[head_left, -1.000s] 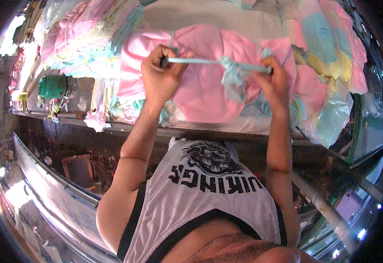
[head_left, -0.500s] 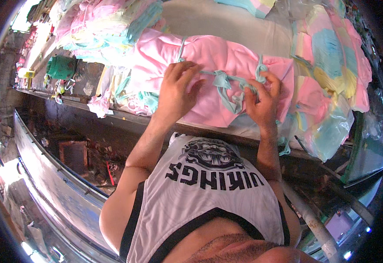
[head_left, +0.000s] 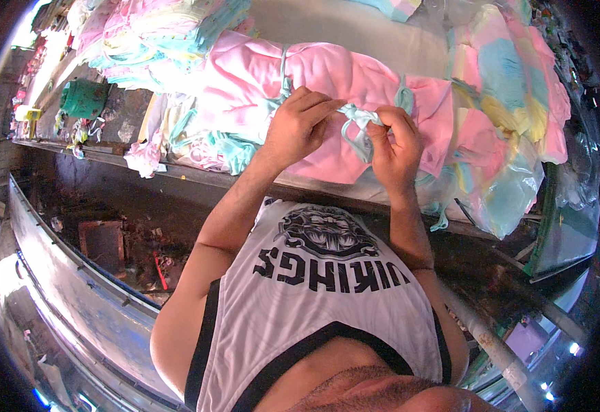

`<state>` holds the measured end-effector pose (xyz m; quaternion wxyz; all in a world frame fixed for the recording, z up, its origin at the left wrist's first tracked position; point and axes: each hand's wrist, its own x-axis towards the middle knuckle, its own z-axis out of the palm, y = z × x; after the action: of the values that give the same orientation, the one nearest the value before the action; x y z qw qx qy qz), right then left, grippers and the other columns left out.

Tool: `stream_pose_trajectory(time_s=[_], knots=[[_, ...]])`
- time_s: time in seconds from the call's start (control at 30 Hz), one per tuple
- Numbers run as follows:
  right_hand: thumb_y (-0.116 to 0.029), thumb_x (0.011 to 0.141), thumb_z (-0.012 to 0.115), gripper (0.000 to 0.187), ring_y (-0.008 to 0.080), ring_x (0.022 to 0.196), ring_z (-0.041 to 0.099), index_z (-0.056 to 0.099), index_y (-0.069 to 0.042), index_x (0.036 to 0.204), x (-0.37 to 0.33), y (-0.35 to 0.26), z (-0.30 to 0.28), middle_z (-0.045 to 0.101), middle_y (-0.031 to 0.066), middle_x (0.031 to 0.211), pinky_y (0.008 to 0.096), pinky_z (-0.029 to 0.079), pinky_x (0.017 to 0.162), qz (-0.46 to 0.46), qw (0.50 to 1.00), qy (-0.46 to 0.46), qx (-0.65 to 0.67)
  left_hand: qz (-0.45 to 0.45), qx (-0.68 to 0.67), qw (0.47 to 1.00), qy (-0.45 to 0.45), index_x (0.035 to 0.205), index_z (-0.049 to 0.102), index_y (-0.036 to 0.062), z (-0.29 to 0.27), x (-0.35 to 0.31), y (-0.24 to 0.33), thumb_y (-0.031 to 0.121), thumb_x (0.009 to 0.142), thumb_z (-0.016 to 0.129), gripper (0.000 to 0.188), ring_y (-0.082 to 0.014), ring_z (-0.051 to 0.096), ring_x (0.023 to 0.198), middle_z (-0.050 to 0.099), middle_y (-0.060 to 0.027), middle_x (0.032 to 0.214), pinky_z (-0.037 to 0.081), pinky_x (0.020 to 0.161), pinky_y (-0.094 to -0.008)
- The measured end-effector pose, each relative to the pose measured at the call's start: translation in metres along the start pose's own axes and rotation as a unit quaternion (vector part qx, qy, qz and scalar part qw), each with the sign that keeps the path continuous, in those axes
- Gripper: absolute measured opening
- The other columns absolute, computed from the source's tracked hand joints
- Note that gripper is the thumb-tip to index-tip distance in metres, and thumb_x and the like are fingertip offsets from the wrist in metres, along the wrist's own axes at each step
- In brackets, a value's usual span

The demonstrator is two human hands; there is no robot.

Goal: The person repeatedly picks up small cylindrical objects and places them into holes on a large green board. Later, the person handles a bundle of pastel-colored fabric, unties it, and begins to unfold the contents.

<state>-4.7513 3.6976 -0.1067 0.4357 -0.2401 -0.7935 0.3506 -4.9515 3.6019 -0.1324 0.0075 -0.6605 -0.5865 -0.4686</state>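
1. Both of our hands pinch the pale mint fabric strip [head_left: 356, 122]: the left hand [head_left: 300, 127] nips it between thumb and curled fingers, and the right hand [head_left: 394, 141] presses its fingertips together on the knotted part.
2. Compared with a second ago, our hands have drawn close together. Then they were well apart and the strip was pulled taut between them; half a second ago they were already nearing. Now the strip is slack and bunched between them.
3. The strip sits over the pink garment bundle [head_left: 341, 89], just above that bundle's middle. Its short visible run lies roughly left to right between our hands, with a loose loop hanging down from it toward our chest.
4. Another run of the mint strip crosses the pink bundle up and down, left of our left hand.
5. Our left forearm rises from the lower left and slants up to the right, wrist bent over the bundle. Our right forearm comes nearly straight up, with the knuckles turned toward us and the fingers curled inward.
6. Left of the pink bundle lies a heap of pastel garments [head_left: 169, 41]. Right of it stands a stack of pink, blue and yellow cloth [head_left: 512, 89] partly in clear plastic.
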Motion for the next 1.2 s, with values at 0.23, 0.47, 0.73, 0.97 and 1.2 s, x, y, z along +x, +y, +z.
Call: stream_pose_trajectory(time_s=[0.23,0.47,0.73,0.97,1.2], knots=[[-0.003,0.092,0.073,0.007,0.0358,0.084,0.073,0.068,-0.001,0.096,-0.017,-0.023,-0.024,0.072,0.0157,0.09,0.0421,0.056,0.074,-0.052,0.991,0.054,-0.114,0.037,0.009,0.999,0.004,0.106,0.079,0.0078,-0.003,-0.003,-0.001,-0.004,0.064,0.072,0.044,-0.0281,0.063,0.083,0.073,-0.0054,0.093,0.056,0.076,-0.0387],[-0.004,0.094,0.071,0.004,0.0344,0.082,0.073,0.069,-0.001,0.094,-0.056,-0.01,-0.044,0.072,0.0151,0.087,0.0401,0.057,0.075,-0.002,0.987,0.084,-0.135,0.032,0.02,0.998,-0.043,0.099,0.077,0.0084,0.004,-0.008,-0.006,0.003,0.067,0.081,0.033,-0.0307,0.067,0.086,0.074,-0.0071,0.092,0.055,0.077,-0.042],[-0.017,0.095,0.073,0.022,0.0282,0.084,0.069,0.068,0.002,0.105,-0.071,-0.045,-0.193,0.071,0.0193,0.099,0.0421,0.058,0.074,-0.012,0.866,0.408,-0.289,-0.079,0.037,0.996,0.025,0.096,0.076,0.0069,-0.015,-0.013,-0.02,-0.007,0.074,0.071,0.027,-0.0325,0.066,0.08,0.073,-0.0098,0.088,0.055,0.076,-0.0445],[-0.021,0.085,0.086,0.03,0.0242,0.086,0.071,0.073,0.001,0.101,-0.096,-0.06,-0.106,0.075,0.0138,0.096,0.0356,0.057,0.078,0.051,0.992,0.1,-0.063,0.011,-0.036,0.999,-0.018,0.112,0.076,0.0063,0.003,-0.001,0.023,0.001,0.078,0.079,0.034,-0.0335,0.064,0.085,0.072,-0.0095,0.09,0.055,0.079,-0.0432],[0.0,0.089,0.078,0.029,0.0309,0.097,0.074,0.074,-0.005,0.117,-0.053,-0.078,-0.052,0.078,0.0141,0.109,0.0402,0.058,0.088,-0.111,0.981,-0.159,0.028,0.072,-0.107,0.988,-0.086,0.116,0.078,0.0058,-0.001,-0.003,0.049,0.005,0.073,0.081,0.043,-0.0316,0.067,0.086,0.075,-0.0096,0.096,0.056,0.077,-0.0409]])
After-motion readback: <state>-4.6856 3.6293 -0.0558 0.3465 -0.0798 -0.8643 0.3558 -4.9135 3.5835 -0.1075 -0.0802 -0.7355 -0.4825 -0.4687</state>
